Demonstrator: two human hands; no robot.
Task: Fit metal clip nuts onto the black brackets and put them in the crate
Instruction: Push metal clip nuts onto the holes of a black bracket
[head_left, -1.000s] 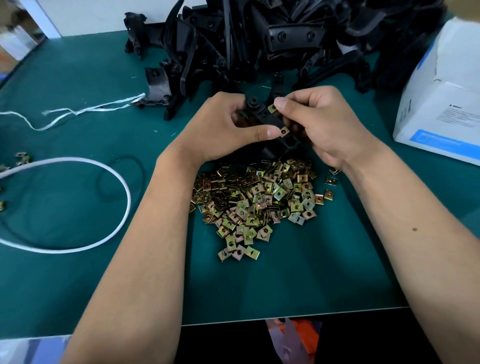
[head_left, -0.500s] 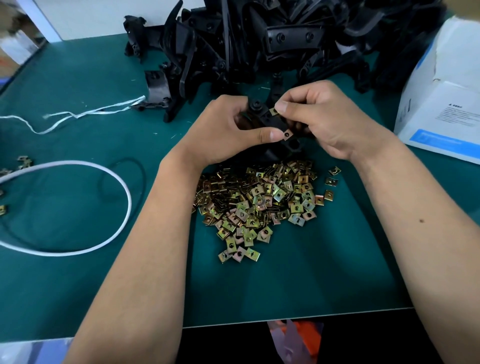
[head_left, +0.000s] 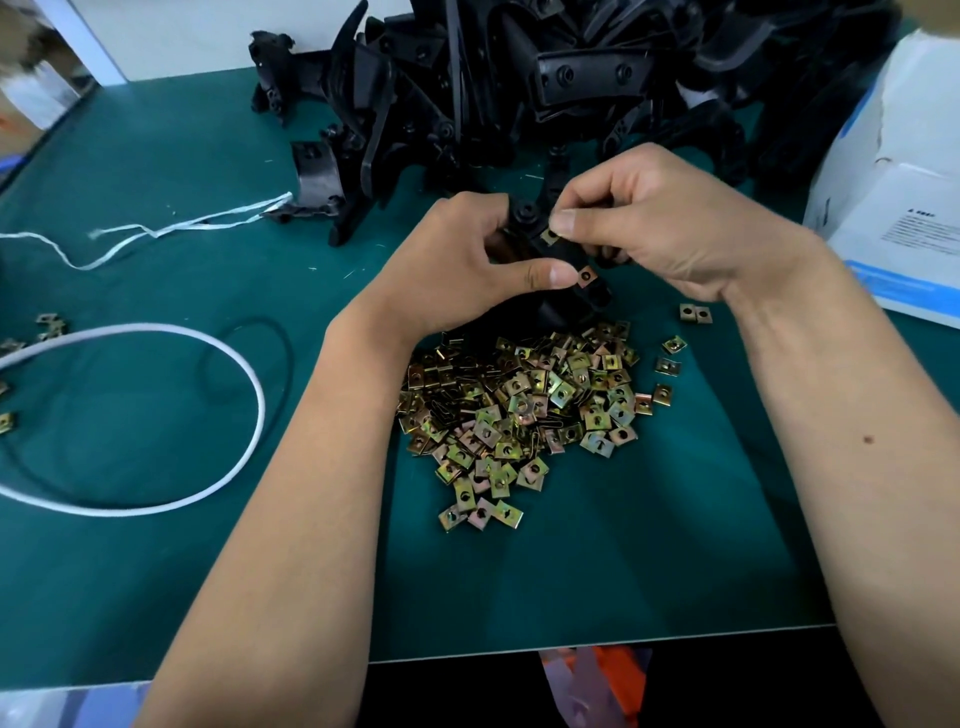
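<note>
A black bracket (head_left: 561, 291) held at centre carries two brass clip nuts (head_left: 585, 276); loose clip nut pile (head_left: 519, 410) at 6 o'clock of it.

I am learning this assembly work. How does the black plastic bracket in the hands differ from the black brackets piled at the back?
The held black plastic bracket is gripped above the table by both hands and carries brass-coloured clip nuts. The piled black brackets lie untouched on the green mat, tangled, with no nuts visible. Both are black plastic.
</note>
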